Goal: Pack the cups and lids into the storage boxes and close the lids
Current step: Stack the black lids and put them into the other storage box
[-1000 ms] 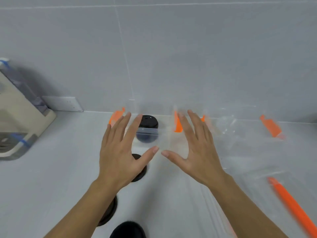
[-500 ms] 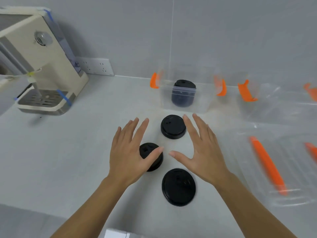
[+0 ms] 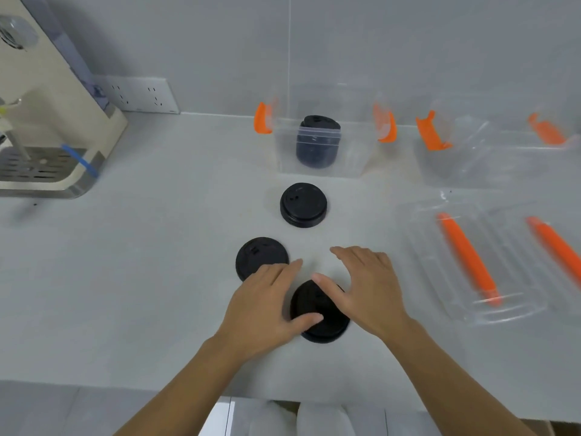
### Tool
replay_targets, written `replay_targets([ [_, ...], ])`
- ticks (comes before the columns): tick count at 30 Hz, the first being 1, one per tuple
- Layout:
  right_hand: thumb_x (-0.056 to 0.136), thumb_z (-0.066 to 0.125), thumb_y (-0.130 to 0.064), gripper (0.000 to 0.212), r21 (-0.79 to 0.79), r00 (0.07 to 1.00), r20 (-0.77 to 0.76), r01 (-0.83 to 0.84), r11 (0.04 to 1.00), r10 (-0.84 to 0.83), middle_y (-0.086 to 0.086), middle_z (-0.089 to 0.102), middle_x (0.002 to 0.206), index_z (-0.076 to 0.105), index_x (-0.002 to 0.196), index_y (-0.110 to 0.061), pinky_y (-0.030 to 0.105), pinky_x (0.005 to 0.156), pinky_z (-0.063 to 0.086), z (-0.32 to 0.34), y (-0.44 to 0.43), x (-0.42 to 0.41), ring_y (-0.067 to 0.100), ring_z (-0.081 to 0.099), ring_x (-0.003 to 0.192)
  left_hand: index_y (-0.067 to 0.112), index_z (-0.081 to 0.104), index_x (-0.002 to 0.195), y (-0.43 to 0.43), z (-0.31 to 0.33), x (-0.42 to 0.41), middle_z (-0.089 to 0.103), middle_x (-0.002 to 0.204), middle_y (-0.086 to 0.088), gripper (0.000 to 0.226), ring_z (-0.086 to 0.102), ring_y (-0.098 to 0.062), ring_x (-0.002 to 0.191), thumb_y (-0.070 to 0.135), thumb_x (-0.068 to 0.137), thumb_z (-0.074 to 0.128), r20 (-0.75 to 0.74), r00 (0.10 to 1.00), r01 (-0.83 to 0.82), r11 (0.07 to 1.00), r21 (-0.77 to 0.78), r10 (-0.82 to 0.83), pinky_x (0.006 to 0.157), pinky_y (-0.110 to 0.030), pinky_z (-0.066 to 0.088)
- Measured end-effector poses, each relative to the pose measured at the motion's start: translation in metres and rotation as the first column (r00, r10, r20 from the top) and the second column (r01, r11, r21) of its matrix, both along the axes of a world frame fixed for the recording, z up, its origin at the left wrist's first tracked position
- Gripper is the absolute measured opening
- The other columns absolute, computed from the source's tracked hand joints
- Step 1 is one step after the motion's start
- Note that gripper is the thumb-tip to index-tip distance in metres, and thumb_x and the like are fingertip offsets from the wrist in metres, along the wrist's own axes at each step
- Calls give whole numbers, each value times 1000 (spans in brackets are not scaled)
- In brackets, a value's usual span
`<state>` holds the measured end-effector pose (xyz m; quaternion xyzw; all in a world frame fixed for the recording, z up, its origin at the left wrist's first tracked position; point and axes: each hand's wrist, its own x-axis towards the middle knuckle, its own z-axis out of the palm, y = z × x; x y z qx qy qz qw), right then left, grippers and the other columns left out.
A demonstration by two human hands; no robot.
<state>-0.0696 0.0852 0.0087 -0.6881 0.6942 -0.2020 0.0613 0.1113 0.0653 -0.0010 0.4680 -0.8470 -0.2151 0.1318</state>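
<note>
Counter first: pale, mostly bare, everything sits on it. Beyond the hands, against the wall, an open clear storage box with orange latches holds one dark lidded cup. Right of that, a second clear box, looks empty though glare makes it hard to tell. Just right of the hands, the loose box lid with orange clips lies flat. Far left of the hands, a cream dispenser, not involved.

Three more black lidded items outside the boxes: far cup between the hands and the open box, left cup just beyond the left fingers, near cup directly under the hands. Only tops show, so can't say whether they are cups or bare lids.

Step in hand, my read: pick up the near cup and move it into the open box. Do it well by closing on the rim from both sides, lifting straight, setting it beside the one already inside, without clipping the box wall.

Grip: left hand spread, thumb laid on the near cup's top, fingers reaching toward the left cup. Right hand also spread, thumb on the same top. Neither has closed on anything; touching, not holding.
</note>
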Motion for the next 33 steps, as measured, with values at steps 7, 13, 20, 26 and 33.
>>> replay_targets([
  [7,79,43,-65,54,336,994,59,71,939,-96,-8,58,105,63,104,-22,31,92,30,-23,15,-13,13,51,105,18,3,148,8,-26,-13,35,143,6,113,28,-12,130,69,64,58,134,979,150,988,27,-152,105,-22,18],
  [13,78,55,-55,39,405,963,249,-7,914,-103,-5,54,90,60,83,-17,31,88,38,-28,11,-15,13,52,88,10,7,147,13,-35,-17,36,142,0,110,31,-16,129,57,67,65,132,986,100,993,58,-107,106,-23,16],
  [20,77,60,-48,29,410,927,350,-26,912,-131,-11,50,84,49,84,-22,28,79,42,-31,9,-9,13,51,84,2,49,127,11,-33,-17,63,113,-5,90,61,-23,101,51,56,74,69,995,83,995,-59,-79,90,-25,36],
  [26,78,64,-40,28,384,824,535,-40,923,-187,-7,58,95,48,94,-25,23,73,47,-31,7,-4,5,55,85,11,50,117,10,-25,-18,66,101,1,80,65,-17,85,47,50,77,-57,998,9,995,-99,-15,78,-24,40],
  [33,77,67,-34,26,308,726,666,-61,949,-169,-9,61,98,53,97,-27,22,76,48,-17,-15,12,4,57,88,19,34,138,3,-19,-10,41,123,14,91,37,-10,114,56,62,67,-149,972,-173,983,55,179,90,-14,12],
])
